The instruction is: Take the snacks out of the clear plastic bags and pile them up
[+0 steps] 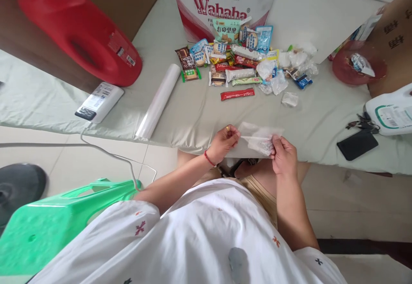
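Between my hands, just over the front edge of the cloth-covered table, a clear plastic bag (257, 140) is stretched out. My left hand (224, 143) pinches its left edge between thumb and fingers. On the other side, my right hand (283, 153) grips the bag's right end with closed fingers. Whether anything lies inside the crumpled plastic I cannot tell. Beyond my hands lies a pile of wrapped snacks (244, 63), with a red snack stick (237, 94) in front. A small clear wrapped packet (290, 99) sits to the right of it.
A roll of plastic film (158, 104) lies left of my hands. Farther left are a white power bank (99, 102) with a cable and a red jug (96, 39). A Wahaha box (222, 1) stands behind. At right are a reddish bowl (350, 76), black phone (357, 144) and white bottle (392, 110).
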`<action>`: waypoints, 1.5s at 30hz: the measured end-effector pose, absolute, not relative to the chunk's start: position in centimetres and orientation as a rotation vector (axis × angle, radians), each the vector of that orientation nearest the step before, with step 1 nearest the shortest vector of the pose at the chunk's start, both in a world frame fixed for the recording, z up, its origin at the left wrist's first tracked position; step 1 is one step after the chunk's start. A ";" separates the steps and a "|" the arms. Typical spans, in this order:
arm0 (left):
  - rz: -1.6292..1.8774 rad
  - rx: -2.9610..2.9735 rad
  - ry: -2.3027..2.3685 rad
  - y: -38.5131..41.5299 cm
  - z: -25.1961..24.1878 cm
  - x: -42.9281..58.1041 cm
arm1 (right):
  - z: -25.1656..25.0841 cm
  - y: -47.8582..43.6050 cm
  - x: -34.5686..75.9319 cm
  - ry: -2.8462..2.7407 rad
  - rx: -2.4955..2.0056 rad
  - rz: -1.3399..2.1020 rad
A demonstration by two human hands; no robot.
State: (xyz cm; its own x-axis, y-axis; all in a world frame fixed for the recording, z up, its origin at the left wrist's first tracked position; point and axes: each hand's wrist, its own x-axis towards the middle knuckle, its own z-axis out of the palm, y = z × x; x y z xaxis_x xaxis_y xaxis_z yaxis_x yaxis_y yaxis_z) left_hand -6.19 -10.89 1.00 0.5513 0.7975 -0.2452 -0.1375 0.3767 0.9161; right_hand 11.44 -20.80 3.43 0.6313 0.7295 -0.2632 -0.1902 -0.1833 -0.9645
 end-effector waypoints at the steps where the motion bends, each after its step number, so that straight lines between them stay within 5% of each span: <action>1: 0.667 0.992 0.765 -10.8 1.0 -6.6 | 3.3 -21.0 11.9 -0.465 -1.547 0.887; 8: 0.687 1.105 1.007 -12.1 2.9 -6.9 | 3.3 -21.9 12.1 -0.645 -1.702 0.659; 12: 0.960 1.718 1.075 -13.4 4.8 -6.2 | 4.1 -22.1 11.3 -0.830 -1.847 0.512; 15: 0.832 1.968 0.909 -13.6 5.4 -5.4 | 4.2 -22.0 10.7 -0.800 -1.769 0.618; 19: 0.503 1.645 0.831 -12.5 4.4 -5.0 | 3.8 -22.0 11.0 -0.580 -1.525 0.965; 24: 0.596 1.108 0.728 -11.1 3.0 -7.6 | 4.1 -22.8 12.8 -0.395 -1.399 1.086; 41: 0.603 1.290 0.751 -11.9 5.3 -6.1 | 5.1 -23.7 13.9 -0.582 -1.465 0.968; 45: 0.737 1.039 0.776 -12.1 4.6 -4.9 | 5.2 -24.1 13.8 -0.730 -1.734 0.602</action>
